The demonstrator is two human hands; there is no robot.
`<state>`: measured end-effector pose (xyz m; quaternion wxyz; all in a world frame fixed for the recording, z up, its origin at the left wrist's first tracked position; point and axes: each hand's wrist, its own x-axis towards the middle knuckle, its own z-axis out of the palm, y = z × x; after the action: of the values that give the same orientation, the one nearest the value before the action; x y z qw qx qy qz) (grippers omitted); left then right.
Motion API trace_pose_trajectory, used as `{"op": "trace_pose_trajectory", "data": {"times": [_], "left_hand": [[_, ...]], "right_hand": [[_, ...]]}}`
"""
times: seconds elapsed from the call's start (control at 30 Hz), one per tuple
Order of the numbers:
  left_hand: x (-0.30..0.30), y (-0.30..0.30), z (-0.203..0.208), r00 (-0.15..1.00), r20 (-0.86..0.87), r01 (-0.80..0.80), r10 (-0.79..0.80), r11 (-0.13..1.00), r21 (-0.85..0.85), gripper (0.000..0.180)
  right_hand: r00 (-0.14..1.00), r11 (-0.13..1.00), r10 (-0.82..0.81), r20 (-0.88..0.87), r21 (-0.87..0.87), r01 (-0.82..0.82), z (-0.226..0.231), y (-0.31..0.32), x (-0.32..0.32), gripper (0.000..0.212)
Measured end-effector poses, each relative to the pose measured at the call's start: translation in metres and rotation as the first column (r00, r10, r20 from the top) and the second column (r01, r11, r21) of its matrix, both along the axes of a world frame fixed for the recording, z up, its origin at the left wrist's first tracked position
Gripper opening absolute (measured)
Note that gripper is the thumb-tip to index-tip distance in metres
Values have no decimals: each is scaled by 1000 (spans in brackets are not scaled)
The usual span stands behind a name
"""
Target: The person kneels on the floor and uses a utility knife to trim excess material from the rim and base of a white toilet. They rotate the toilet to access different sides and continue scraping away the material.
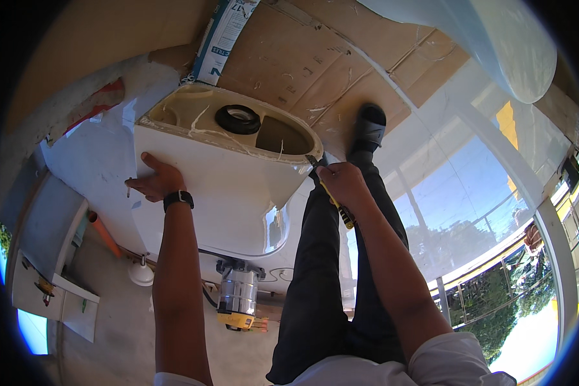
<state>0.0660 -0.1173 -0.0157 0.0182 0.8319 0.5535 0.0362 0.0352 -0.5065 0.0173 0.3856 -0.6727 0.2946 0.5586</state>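
A white ceramic toilet point(219, 183) lies tipped so that its hollow base faces up. Around the outlet inside the base sits a black rubber ring point(237, 119). Loose whitish strips of old sealant point(201, 122) cling to the base rim. My right hand point(342, 185) is wrapped round a yellow and black utility knife point(347, 217), its tip at the rounded right end of the rim. My left hand point(158, 179) rests against the toilet's left side, a thin white cigarette point(128, 186) between its fingers. A black watch is on that wrist.
Cardboard sheets point(289, 64) cover the floor beyond the toilet, beside a white and blue bag point(222, 42). A silver and yellow vacuum point(238, 293) stands nearer me, left of my legs. Glossy surfaces point(463, 186) at the right reflect sky and trees. An orange pipe point(104, 233) lies left.
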Motion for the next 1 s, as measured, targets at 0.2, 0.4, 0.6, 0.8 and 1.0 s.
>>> {"op": "trace_pose_trajectory", "data": {"times": [0.2, 0.4, 0.6, 0.8, 1.0], "left_hand": [[-1, 2, -2, 1000, 4, 23, -23, 998, 64, 111], [-2, 0, 2, 1000, 0, 0, 0, 1000, 22, 111], [-2, 3, -3, 1000, 10, 21, -22, 999, 44, 112], [-2, 2, 0, 1000, -6, -3, 3, 1000, -6, 114], [-2, 2, -1, 1000, -1, 21, -21, 999, 28, 112]], "right_hand": [[994, 994, 107, 4, -36, -107, -5, 5, 3, 41], [998, 997, 61, 20, 47, -62, -5, 12, 0, 42], [996, 992, -7, -85, -129, -4, 7, 13, 8, 40], [997, 999, 30, 67, -21, -29, 13, 25, -3, 42], [989, 1000, -1, 149, -18, 4, 13, 27, -14, 42]]}}
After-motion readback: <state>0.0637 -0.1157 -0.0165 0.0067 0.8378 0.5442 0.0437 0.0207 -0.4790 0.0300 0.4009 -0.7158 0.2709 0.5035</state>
